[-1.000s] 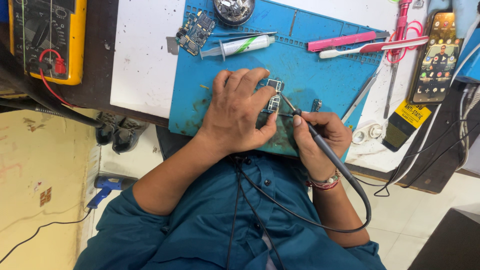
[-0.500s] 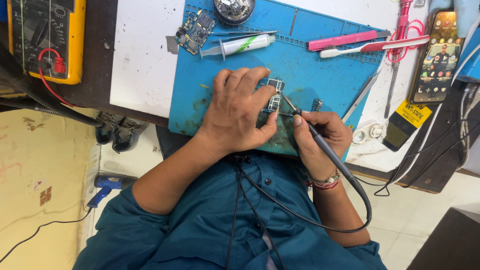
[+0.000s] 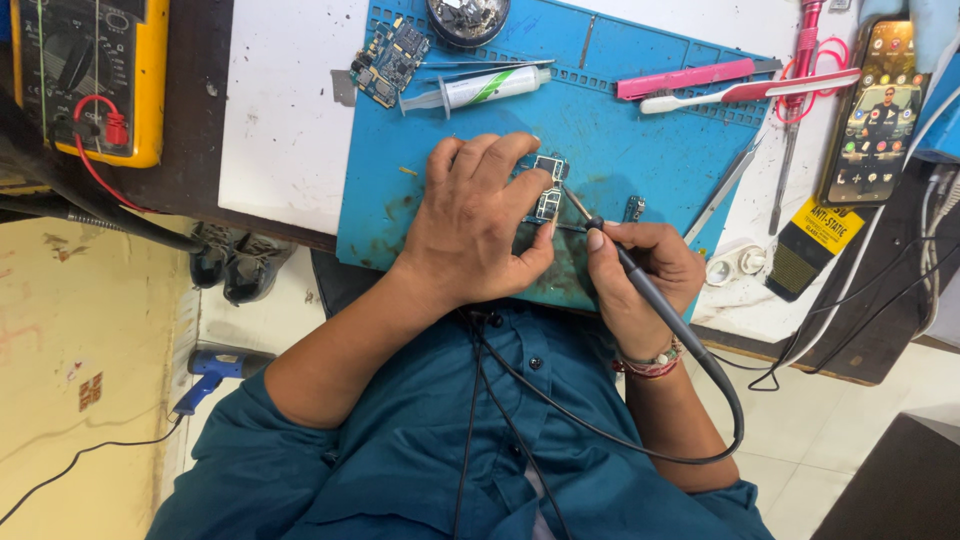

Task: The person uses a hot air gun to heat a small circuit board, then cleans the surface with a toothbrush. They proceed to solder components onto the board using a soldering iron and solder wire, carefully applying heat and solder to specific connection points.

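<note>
While left hand (image 3: pixel 480 225) pins circuit board (image 3: pixel 548 190), right hand (image 3: pixel 640 275) grips soldering iron (image 3: pixel 640 285).

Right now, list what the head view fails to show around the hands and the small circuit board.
- Small circuit board: mostly covered by the left hand; its parts are too small to tell.
- Soldering iron tip: contact point too small to make out.
- Yellow multimeter: cut off by the top edge.
- Metal tin: cut off by the top edge.
- Right hand: its palm is hidden.
</note>
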